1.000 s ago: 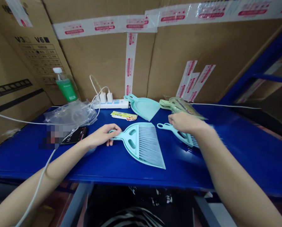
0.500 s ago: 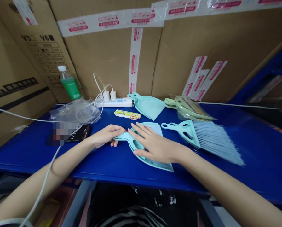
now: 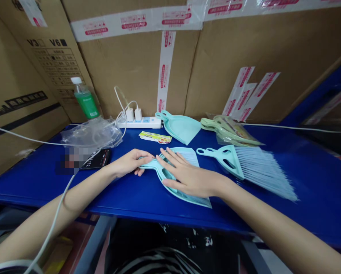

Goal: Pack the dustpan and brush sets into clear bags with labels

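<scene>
My left hand (image 3: 128, 163) is closed around the stacked handles of a turquoise dustpan (image 3: 202, 201) and a small hand brush (image 3: 189, 155), which lies nested in the pan. Across the brush rests my right hand (image 3: 189, 177), flat with its fingers spread, hiding much of the brush head. The pan lies close to the table's front edge. To its right is a second turquoise brush (image 3: 229, 158), its pale blue bristles fanned out. Behind the hands lies another turquoise dustpan (image 3: 184, 127). A green dustpan set (image 3: 233, 131) in clear plastic is beside that one.
On the blue table (image 3: 124, 194) are a label card (image 3: 155, 137), a white power strip (image 3: 144, 122) with chargers, crumpled clear plastic bags (image 3: 92, 133) and a phone (image 3: 97, 160). A green-labelled bottle (image 3: 87, 102) stands at back left. Large cardboard boxes (image 3: 136, 68) wall the back. A white cable crosses my left arm.
The view has shifted very slightly. Both hands keep the same hold on the nested brush and dustpan.
</scene>
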`<state>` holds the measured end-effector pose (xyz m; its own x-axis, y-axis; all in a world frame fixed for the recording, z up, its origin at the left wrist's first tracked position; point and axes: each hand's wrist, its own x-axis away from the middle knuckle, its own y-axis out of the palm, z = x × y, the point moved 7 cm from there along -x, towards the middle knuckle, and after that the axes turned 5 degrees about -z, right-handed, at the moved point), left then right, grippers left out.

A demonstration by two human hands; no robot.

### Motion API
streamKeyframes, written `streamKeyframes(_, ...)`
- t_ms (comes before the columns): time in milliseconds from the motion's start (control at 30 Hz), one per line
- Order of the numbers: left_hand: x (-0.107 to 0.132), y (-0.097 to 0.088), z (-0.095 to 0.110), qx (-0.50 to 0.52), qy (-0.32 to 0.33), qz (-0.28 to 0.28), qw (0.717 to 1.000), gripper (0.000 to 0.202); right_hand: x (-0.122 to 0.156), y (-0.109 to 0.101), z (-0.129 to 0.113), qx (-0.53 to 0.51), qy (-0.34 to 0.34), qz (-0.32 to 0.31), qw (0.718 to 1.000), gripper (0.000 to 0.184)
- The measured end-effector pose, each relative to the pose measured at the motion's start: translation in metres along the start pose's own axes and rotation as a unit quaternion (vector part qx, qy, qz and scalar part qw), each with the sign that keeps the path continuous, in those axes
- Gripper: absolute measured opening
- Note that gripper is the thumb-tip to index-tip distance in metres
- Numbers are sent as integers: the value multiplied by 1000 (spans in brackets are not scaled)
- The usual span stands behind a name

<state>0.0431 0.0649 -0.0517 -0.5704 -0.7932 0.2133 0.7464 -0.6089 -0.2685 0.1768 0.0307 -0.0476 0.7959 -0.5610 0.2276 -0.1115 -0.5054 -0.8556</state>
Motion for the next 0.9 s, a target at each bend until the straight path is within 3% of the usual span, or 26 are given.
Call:
streamKeyframes(400, -1, 0, 0, -3, 19, -3, 1000, 27, 1, 1, -2, 2, 6, -14, 1000, 78)
streamKeyframes(900, -1, -4, -6, -20, -5, 15, 1000, 36, -2, 3, -3, 12, 12, -28, 999, 78)
